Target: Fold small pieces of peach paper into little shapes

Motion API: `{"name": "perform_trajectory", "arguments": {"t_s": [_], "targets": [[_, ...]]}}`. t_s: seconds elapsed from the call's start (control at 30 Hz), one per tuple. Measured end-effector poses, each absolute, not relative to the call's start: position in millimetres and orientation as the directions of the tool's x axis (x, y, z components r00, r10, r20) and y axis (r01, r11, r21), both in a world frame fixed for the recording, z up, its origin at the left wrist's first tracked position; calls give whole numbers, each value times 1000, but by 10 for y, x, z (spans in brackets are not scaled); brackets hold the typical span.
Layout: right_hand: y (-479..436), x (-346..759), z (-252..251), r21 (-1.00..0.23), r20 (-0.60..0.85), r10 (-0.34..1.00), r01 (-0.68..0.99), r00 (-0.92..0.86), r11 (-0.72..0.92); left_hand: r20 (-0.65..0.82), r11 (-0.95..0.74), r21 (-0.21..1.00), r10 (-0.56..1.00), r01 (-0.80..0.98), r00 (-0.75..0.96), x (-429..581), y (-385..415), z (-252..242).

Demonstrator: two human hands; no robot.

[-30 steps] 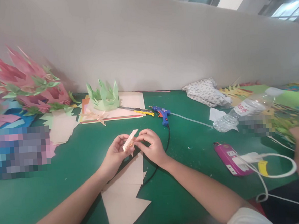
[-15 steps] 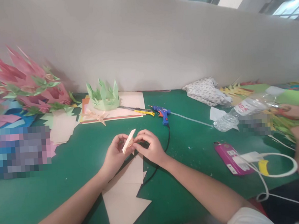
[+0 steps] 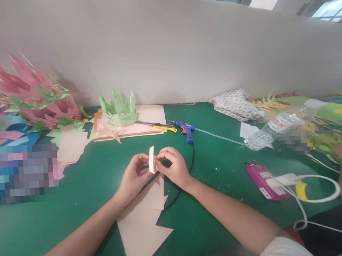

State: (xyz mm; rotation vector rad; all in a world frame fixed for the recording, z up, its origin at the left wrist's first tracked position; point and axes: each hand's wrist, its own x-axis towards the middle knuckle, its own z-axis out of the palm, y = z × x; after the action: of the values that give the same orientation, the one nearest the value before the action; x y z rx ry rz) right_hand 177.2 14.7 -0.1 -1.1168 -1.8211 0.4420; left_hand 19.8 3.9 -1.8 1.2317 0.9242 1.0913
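on the near side of the blue glue gun (image 3: 185,129), a small pale paper piece (image 3: 151,160) was up between two hands: the left hand (image 3: 135,173) gripped it, the right hand (image 3: 173,167) pinched its edge. it looked like fingertip shaping, calling next for light, steady pressure.

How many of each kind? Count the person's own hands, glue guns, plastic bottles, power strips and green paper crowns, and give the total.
Left hand and right hand, at the pale paper: 2
Glue gun: 1
Plastic bottle: 1
Power strip: 1
Green paper crown: 1
Total: 6
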Motion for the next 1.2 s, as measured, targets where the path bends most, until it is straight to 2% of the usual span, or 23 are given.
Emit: {"name": "perform_trajectory", "arguments": {"t_s": [0.33, 0.53, 0.8, 0.97, 1.2], "targets": [[146, 1773, 12, -589, 542, 815, 600, -202, 541, 7, 31, 988, 970, -152, 245, 207, 42, -31], [140, 1770, 27, -575, 542, 808, 599, -232, 557, -49, 86, 984, 972, -156, 228, 191, 61, -27], [139, 1781, -6, -561, 511, 822, 627, -253, 541, -32, 70, 988, 964, -134, 266, 180, 63, -48], [157, 1806, -14, -559, 521, 824, 641, -221, 525, -12, 71, 980, 953, -185, 301, 156, 65, -23], [168, 1824, -12, -510, 537, 802, 657, -262, 556, -127, 160, 978, 963, -131, 236, 110, 74, 85]]}}
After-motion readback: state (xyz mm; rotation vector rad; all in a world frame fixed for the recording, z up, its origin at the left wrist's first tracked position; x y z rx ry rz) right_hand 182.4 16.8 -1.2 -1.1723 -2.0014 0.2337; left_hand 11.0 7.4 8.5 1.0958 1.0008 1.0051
